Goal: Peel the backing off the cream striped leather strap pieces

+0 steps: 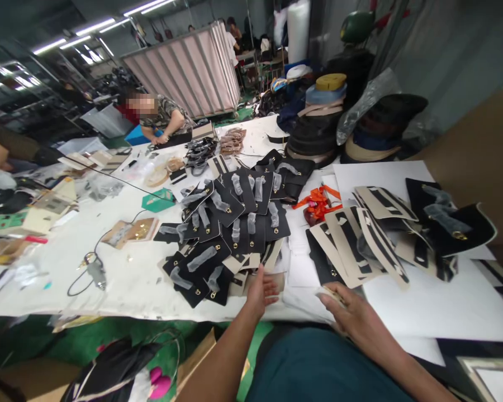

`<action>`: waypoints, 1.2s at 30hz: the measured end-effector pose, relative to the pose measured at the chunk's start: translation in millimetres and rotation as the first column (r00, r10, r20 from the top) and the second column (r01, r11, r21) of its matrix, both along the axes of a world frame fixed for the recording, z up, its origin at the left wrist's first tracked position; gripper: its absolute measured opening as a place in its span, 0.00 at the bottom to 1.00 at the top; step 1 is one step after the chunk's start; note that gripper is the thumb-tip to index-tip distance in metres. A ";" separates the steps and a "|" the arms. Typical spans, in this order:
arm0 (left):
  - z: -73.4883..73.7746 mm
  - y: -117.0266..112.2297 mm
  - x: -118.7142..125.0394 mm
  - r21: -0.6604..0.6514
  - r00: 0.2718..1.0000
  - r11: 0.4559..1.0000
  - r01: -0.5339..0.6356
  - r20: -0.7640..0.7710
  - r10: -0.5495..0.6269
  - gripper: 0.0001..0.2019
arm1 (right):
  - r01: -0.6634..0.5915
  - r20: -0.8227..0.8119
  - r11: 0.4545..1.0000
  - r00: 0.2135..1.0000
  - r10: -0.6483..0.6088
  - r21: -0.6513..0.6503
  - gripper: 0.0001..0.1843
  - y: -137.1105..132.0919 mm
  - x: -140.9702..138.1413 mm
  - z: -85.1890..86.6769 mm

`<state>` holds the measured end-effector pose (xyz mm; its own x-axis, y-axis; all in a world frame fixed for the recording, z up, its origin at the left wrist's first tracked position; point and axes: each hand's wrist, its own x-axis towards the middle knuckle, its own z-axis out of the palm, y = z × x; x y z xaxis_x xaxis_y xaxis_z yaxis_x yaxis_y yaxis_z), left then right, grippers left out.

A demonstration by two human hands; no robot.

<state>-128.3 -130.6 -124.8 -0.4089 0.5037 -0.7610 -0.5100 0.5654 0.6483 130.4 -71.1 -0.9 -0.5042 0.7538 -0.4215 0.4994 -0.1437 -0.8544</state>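
My left hand is open at the table's front edge, fingers spread, beside a heap of black panels with gold-coloured rings and plastic-wrapped straps. Beige undersides show at the heap's near corner, close to my fingertips. My right hand pinches a small, thin pale piece whose kind I cannot make out. White sheets lie between the two hands. Just beyond my right hand are beige panels with black strips, partly fanned over one another. A black panel with a wrapped strap tops the pile on the right.
An orange ribbon bundle lies behind the white sheets. On the left are a corded tool, a cardboard tray and a green piece. Rolls of strap stand at the back right. Another person works across the table.
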 end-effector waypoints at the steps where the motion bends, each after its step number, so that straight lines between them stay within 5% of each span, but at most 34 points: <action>1: -5.4 4.9 -1.8 -0.014 0.987 0.999 -0.029 0.156 0.031 0.32 | -0.009 -0.004 1.000 1.000 0.009 0.025 0.22 -0.2 -5.4 2.0; 3: -16.4 16.5 -4.6 -0.013 0.897 0.990 -0.139 0.421 0.132 0.33 | -0.030 -0.003 0.998 1.000 0.030 0.052 0.22 -1.6 -13.1 4.4; 5: -26.2 29.3 -7.9 0.001 0.825 0.959 -0.284 0.510 0.244 0.29 | -0.032 -0.011 0.999 0.999 0.032 0.033 0.22 -4.3 -17.3 3.7; 10: -39.0 50.8 -13.3 0.054 0.831 0.904 -0.424 0.420 0.365 0.09 | 0.013 0.000 1.000 1.000 -0.013 0.024 0.22 -9.7 -19.3 -2.2; 13: -36.4 42.8 -5.0 0.079 0.855 0.908 -0.412 0.379 0.354 0.14 | 0.038 0.031 0.998 0.999 -0.040 0.056 0.23 -7.2 -19.5 -1.8; 19: 1.8 5.3 24.9 0.190 0.984 0.970 -0.154 0.113 0.135 0.24 | -0.010 -0.064 1.000 0.998 0.010 0.000 0.19 3.6 -26.7 -2.3; 27: 76.2 4.9 53.6 0.325 0.978 0.928 0.182 0.035 -0.204 0.27 | -0.058 -0.098 0.997 0.993 0.062 0.043 0.17 12.1 -34.3 -18.3; 36: 101.9 10.6 80.4 0.339 0.910 0.851 0.402 -0.255 -0.328 0.22 | 0.027 -0.079 0.991 0.997 -0.017 0.129 0.19 15.7 -22.0 -19.0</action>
